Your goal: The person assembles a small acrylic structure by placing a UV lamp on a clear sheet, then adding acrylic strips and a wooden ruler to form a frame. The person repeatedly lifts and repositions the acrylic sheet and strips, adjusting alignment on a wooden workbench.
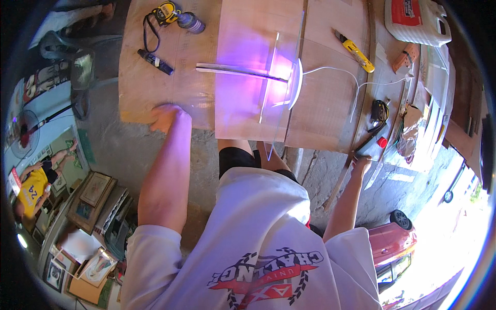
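Observation:
My left hand (169,118) is at the near left edge of the cardboard-covered table (186,101), its fingers spread and slightly blurred, with nothing seen in them. Off the table's right end, my right hand (363,163) is closed around a dark bottle-like container (370,146) with a red cap (382,142). Mid-table, a white curved lamp (296,85) glows purple against clear glass panes (268,95) joined at an angle. A long narrow strip (232,71) runs leftward from them. The lamp's white cord (333,69) trails right.
A tape measure (166,13), small dark bottle (191,23) and black flashlight-like tool (155,62) lie far left. A yellow utility knife (355,50), white jug (417,21) and coiled black cable (380,112) are to the right. A person in yellow (33,191) is at far left.

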The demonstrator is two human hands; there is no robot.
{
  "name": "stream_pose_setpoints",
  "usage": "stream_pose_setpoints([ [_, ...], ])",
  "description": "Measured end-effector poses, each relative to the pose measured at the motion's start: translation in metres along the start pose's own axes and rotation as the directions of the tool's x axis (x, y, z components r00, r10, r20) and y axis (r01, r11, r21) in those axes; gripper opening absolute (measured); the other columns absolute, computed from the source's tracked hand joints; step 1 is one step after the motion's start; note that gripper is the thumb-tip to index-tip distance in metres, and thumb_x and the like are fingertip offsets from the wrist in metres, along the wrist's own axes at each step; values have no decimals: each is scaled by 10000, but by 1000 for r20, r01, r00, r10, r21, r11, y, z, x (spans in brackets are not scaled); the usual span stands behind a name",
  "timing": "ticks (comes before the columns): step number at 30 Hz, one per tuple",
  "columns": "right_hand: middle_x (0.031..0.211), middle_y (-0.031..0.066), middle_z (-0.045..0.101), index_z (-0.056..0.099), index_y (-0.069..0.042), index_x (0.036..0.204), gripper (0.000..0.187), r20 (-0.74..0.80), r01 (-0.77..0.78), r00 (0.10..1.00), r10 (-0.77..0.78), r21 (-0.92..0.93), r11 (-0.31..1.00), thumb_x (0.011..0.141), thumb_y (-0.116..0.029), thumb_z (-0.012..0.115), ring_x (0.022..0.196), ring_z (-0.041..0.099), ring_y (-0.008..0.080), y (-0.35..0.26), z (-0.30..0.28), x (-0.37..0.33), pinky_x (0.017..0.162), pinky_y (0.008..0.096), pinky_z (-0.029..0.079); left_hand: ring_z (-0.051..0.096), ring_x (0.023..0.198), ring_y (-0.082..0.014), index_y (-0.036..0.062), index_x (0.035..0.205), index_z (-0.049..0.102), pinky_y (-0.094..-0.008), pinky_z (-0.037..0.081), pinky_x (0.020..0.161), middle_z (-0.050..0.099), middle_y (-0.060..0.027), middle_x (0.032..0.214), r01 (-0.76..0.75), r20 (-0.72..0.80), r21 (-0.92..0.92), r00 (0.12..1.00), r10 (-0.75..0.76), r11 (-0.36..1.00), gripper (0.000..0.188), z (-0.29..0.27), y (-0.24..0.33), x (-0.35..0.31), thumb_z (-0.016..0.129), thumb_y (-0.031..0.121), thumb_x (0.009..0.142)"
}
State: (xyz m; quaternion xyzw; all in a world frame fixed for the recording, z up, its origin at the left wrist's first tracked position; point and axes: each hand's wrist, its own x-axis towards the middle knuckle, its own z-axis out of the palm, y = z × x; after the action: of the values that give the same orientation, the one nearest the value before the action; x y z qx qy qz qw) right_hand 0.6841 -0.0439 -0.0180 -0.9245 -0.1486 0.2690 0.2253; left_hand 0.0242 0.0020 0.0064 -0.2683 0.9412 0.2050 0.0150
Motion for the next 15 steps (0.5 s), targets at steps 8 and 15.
stream_pose_setpoints([
  [8, 981, 182, 678, 521, -36, 1081, 230, 122, -80, 990, 71, 73, 994, 996, -226, 422, 707, 710, 256, 3, -15, 3, 488, 352, 491, 698, 902, -434, 41, 1240, 376, -574, 588, 719, 672, -275, 1075, 157, -22, -43, 987, -158, 987, 497, -10, 10, -12, 381, 460, 974],
  [15, 955, 173, 665, 590, -28, 1157, 301, -210, 345, 794, -571, -618, 707, 1008, -283, 528, 823, 680, 299, -6, -45, -57, 703, 428, 517, 703, 871, -438, 38, 1236, 374, -586, 574, 728, 673, -284, 1051, 142, -10, -24, 990, -142, 990, 493, -4, 5, -5, 391, 449, 964],
])
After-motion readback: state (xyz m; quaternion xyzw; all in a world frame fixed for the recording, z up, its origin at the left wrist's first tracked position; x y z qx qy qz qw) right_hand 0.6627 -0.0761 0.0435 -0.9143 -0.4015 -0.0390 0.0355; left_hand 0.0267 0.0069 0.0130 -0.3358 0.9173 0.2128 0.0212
